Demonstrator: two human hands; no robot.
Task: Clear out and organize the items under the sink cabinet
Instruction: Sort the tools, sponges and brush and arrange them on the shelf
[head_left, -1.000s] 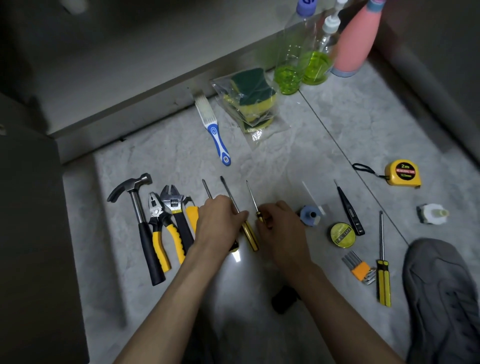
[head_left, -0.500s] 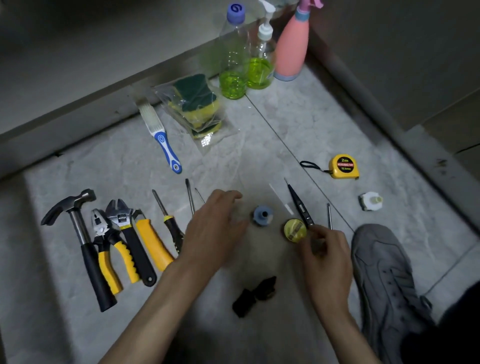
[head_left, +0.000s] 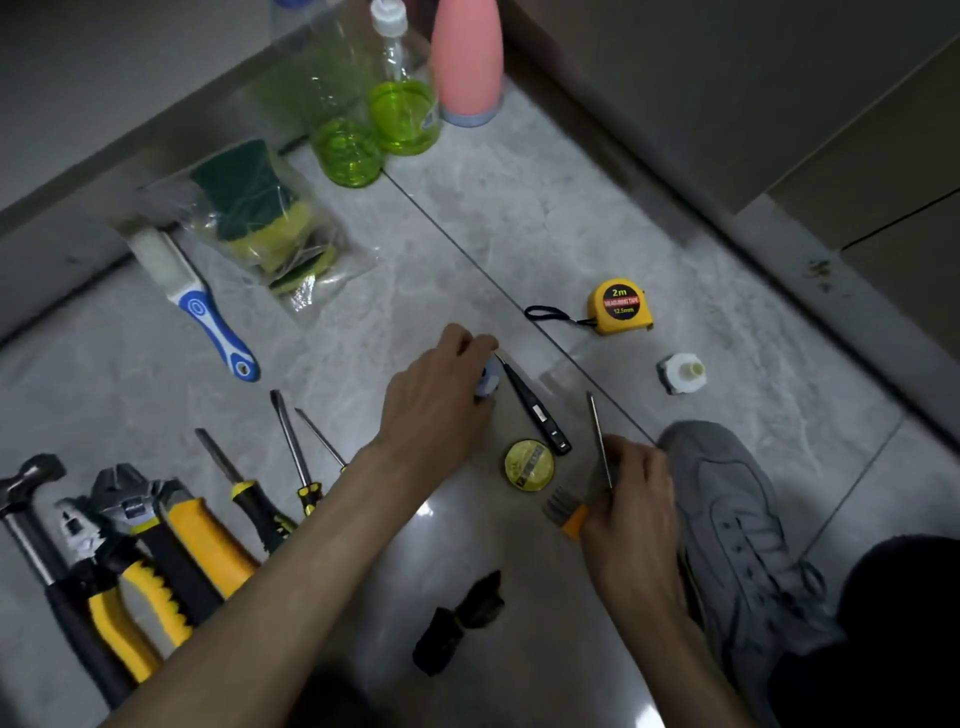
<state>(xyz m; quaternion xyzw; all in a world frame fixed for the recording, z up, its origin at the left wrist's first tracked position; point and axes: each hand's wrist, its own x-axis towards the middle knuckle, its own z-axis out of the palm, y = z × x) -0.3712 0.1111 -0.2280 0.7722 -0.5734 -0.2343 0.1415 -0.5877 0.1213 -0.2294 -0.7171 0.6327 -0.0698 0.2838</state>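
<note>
Tools lie spread on the grey tile floor. My left hand (head_left: 441, 400) curls over a small blue-and-white spool (head_left: 488, 382), gripping it beside a black tester pen (head_left: 535, 410). My right hand (head_left: 631, 499) holds a yellow-handled screwdriver (head_left: 600, 441) whose shaft points away from me; its handle is hidden under my fingers. An orange hex key set (head_left: 563, 512) lies just left of that hand. A yellow round tin (head_left: 529, 464) sits between my hands.
At left lie a hammer (head_left: 31, 499), pliers (head_left: 104, 566), a wrench (head_left: 156, 525) and three screwdrivers (head_left: 291, 447). Behind are a blue brush (head_left: 208, 317), bagged sponges (head_left: 265, 218), green bottles (head_left: 400, 114), a pink bottle (head_left: 467, 62). A tape measure (head_left: 618, 306), white cap (head_left: 680, 371), my shoe (head_left: 737, 525), a black object (head_left: 462, 621).
My left hand moved right from the screwdrivers onto the blue spool. My right hand has closed on the yellow screwdriver near my shoe. The view shifted slightly.
</note>
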